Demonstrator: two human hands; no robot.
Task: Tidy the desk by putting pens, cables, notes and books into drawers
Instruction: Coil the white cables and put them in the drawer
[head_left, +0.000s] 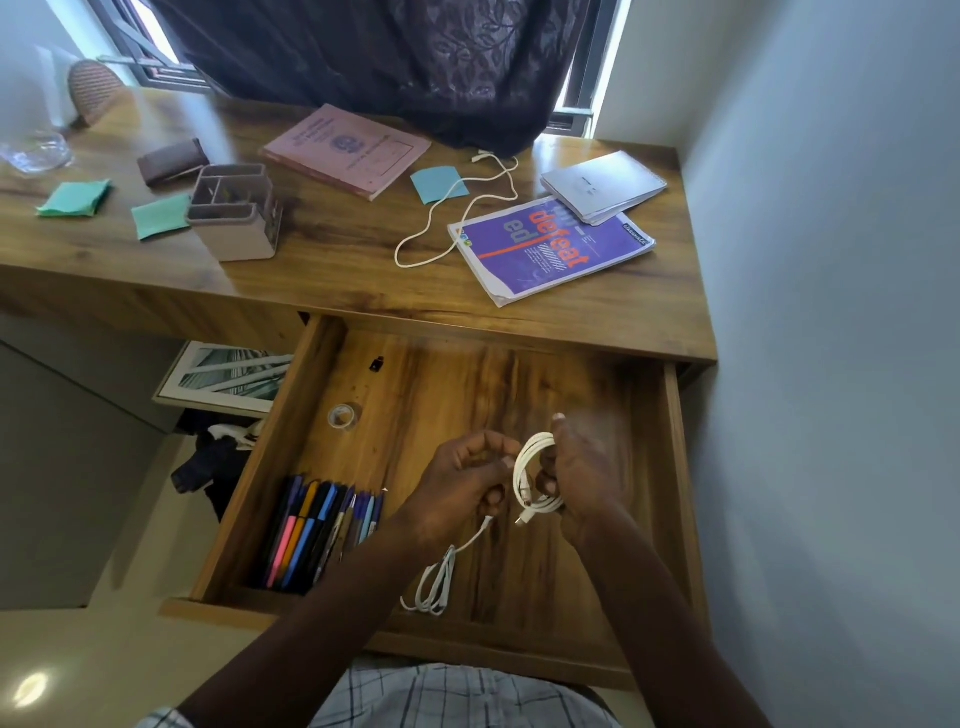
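Forearms extended over the open drawer (675, 467), both hands holding a coiled white cable (530, 478).
Right hand (576, 488) grips the smooth, upright oval coil, fingers curled through it; left hand (457, 478) pinches a strand at its left edge. The coil hangs just above the drawer's wood-grain floor, right of the pens (317, 530).

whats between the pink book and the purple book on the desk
In the head view, a blue note and a loose white cable lie on the desk between the pink book and the purple book.
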